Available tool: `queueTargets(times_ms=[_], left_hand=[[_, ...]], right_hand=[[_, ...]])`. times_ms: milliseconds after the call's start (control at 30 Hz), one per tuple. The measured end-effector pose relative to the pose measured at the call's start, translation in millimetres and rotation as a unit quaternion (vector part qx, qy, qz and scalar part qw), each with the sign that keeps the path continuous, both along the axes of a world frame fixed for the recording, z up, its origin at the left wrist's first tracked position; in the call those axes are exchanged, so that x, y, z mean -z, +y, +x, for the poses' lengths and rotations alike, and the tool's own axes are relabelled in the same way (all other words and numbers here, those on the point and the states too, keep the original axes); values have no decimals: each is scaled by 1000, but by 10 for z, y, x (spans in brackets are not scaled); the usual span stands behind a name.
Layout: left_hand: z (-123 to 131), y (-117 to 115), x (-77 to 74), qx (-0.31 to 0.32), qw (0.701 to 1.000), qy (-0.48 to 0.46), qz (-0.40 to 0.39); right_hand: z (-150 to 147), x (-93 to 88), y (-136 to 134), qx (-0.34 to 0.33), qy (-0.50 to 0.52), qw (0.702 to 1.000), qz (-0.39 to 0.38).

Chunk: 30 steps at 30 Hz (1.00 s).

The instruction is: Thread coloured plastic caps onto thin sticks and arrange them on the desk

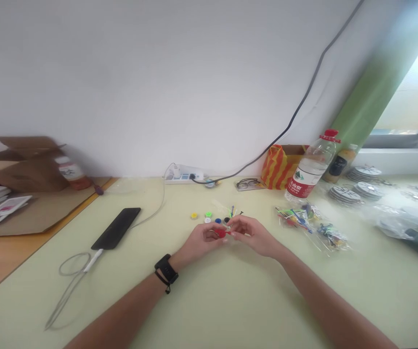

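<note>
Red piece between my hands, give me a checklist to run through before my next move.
1. Grip of the left hand on the red piece: ok.
2. Fingertips of the right hand at the piece's end, truly pinching it: cannot tell.
3. Both hands low over the table, piece in view: ok.
4. The small coloured caps just beyond the hands, probably within reach: ok.
5. The bags of coloured parts to the right, open or shut: cannot tell.

Red for the small piece (220,233); pale yellow-green for the table (230,300). Behind, 5 little caps (218,221) — yellow, green, white, blue, black. Black too for phone (116,228) and wristwatch (165,268). Clear bottle (308,169) with red cap and red label — bag (277,167) beside it striped orange and yellow.
</note>
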State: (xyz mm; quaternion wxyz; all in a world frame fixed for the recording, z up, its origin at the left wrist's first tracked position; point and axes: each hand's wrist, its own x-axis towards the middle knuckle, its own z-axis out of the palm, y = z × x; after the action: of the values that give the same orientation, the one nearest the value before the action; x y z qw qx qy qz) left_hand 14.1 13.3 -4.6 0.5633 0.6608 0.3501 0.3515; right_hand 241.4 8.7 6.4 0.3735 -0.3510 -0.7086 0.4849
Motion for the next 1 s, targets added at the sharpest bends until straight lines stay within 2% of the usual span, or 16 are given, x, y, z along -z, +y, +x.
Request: queueTargets(times_ms=[167,600,733,867,1000], left_hand=[[31,-54,-37,26,999,-2,27],[35,-21,50,-15,1000,-28,-3],[16,-7,55,-19,1000,-23,2],[7,-8,15,4,1000,-15,-5],[16,-22,-6,28,999,-33,-22]], right_hand=[[-85,13,-44,-11,8,1000,-9],[-53,-24,-32,0,22,997,-75],[-62,-64,-26,26,41,996,-81],[-73,-105,-42,39,76,992,-90],[-89,-91,-58,22,100,990,-97]])
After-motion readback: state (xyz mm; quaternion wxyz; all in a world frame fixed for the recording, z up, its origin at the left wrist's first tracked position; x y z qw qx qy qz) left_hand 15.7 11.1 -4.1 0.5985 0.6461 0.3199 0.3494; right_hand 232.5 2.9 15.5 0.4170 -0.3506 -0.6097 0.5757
